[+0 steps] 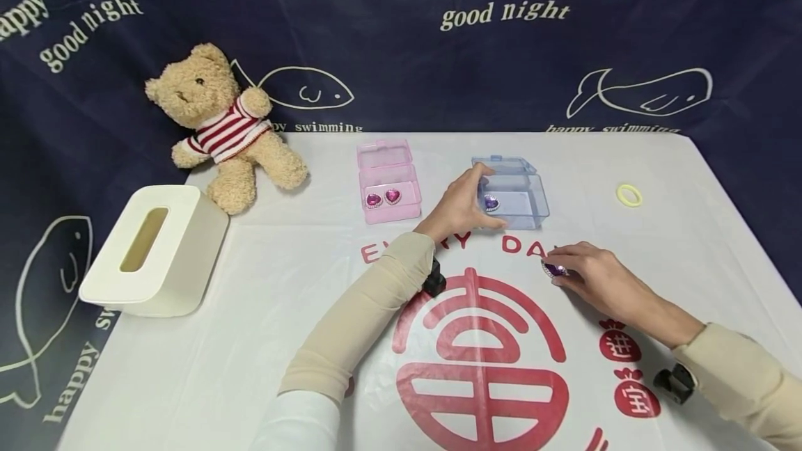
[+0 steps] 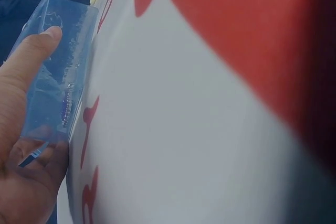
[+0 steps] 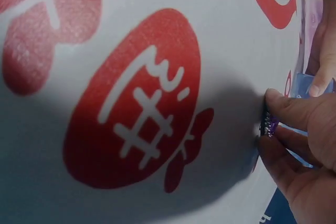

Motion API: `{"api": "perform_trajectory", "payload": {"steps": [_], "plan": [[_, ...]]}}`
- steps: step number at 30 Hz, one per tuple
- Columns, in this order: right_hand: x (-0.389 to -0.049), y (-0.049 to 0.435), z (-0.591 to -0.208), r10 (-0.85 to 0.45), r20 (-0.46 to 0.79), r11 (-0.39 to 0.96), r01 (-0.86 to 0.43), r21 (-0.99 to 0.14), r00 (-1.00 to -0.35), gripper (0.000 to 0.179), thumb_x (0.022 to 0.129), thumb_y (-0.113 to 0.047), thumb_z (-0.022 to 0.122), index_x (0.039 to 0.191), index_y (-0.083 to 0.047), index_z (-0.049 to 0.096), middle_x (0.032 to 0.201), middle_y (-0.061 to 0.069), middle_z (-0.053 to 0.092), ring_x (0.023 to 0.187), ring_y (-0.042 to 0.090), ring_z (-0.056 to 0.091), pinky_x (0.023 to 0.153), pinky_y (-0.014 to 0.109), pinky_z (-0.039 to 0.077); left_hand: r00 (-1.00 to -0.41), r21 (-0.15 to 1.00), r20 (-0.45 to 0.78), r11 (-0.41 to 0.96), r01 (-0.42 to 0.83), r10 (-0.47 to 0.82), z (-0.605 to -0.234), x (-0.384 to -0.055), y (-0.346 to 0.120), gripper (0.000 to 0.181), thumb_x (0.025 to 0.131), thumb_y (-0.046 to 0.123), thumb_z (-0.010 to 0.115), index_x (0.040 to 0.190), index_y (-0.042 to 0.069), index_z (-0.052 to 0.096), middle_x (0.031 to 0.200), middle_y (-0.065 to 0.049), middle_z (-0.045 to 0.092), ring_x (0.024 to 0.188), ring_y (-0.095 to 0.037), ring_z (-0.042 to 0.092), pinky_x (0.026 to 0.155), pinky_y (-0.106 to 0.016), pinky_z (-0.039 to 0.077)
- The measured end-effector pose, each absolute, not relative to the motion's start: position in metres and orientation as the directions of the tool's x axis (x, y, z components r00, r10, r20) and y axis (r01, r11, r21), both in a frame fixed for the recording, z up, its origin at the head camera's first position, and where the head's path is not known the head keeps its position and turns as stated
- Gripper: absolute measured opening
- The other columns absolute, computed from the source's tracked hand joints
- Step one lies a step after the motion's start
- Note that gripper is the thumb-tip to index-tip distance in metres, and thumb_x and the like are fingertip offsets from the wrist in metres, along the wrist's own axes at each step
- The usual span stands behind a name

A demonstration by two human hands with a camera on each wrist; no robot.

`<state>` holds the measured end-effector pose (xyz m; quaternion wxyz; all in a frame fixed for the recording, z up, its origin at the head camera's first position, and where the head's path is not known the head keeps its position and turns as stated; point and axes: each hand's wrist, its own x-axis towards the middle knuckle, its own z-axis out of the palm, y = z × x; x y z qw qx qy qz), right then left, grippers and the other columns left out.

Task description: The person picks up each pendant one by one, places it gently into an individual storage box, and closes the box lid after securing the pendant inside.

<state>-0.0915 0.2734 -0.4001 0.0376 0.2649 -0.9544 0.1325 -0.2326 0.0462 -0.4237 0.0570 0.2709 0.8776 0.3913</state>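
Observation:
My left hand grips the left side of an open, clear blue plastic box, thumb along its front wall and fingers behind. Inside it, at the left end, lies a purple gem with a beaded silver rim. In the left wrist view the thumb presses on the wall of the box. Nearer to me and to the right, my right hand pinches another purple gem between thumb and fingers, close over the white tablecloth. The right wrist view shows this gem's beaded edge between the fingertips.
An open pink box holding two pink heart gems stands left of the blue box. A pale yellow ring lies at the right. Farther left are a cream tissue box and a teddy bear against the navy curtain.

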Motion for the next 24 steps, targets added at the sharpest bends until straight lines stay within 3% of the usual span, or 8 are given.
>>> {"api": "perform_trajectory", "payload": {"steps": [16,24], "plan": [[-0.091,0.272,-0.403,-0.519,0.199,0.805,-0.554,-0.213,-0.831,0.038,0.067,-0.009,0.087,0.1,-0.002,0.071,0.098,0.014,0.069,0.092,0.03,0.067,0.077,0.045,0.057,-0.844,0.721,0.105,0.544,0.429,0.526,-0.426,-0.232,0.045,0.09,0.065,0.036,0.089,0.134,0.014,0.037,0.135,-0.007,0.051,0.12,-0.016,0.052,0.103,-0.03,0.045],[-0.101,0.266,-0.38,-0.548,0.324,0.749,-0.625,-0.221,-0.771,0.037,0.064,-0.006,0.087,0.097,-0.005,0.071,0.096,0.008,0.069,0.087,0.022,0.066,0.072,0.041,0.058,-0.845,0.718,0.104,0.548,0.429,0.524,-0.425,-0.233,0.045,0.09,0.064,0.037,0.09,0.134,0.015,0.037,0.133,-0.006,0.052,0.118,-0.016,0.052,0.101,-0.028,0.045]]}}
